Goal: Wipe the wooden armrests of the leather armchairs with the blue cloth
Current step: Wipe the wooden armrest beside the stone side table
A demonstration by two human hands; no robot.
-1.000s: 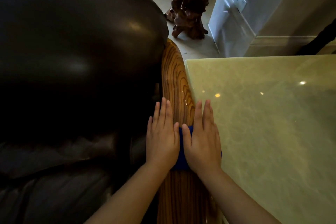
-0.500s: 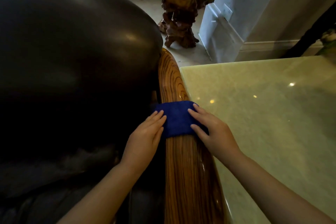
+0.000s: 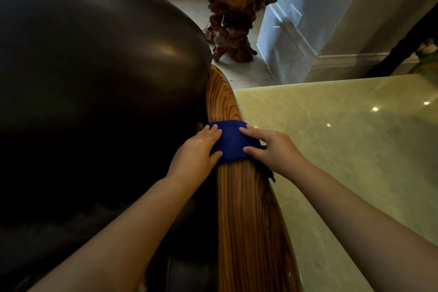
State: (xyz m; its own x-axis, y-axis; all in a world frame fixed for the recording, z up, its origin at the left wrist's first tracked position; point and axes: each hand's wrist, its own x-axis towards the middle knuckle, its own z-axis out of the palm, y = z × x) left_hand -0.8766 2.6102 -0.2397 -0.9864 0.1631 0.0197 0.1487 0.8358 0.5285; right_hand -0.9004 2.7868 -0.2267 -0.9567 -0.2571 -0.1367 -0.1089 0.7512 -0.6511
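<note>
Blue cloth (image 3: 231, 143) draped across the wooden armrest (image 3: 246, 220), approx. mid-length. L to R: dark leather armchair (image 3: 94, 66); left hand (image 3: 196, 152) flat, fingers extended, pressing the cloth's left side, not gripping; right hand (image 3: 272, 149) likewise spread on its right side, a cloth corner hanging below it; pale green stone table (image 3: 343, 149) just beside the armrest. Carved wood sculpture (image 3: 232, 14) stands beyond.

Looks like a furnished lounge or living room: a dark leather armchair (image 3: 90, 73) with a polished wooden armrest (image 3: 246, 220), a glossy pale-green stone table (image 3: 343, 161) just right of it, a carved root-wood sculpture (image 3: 231, 12) on tiled floor beyond.
</note>
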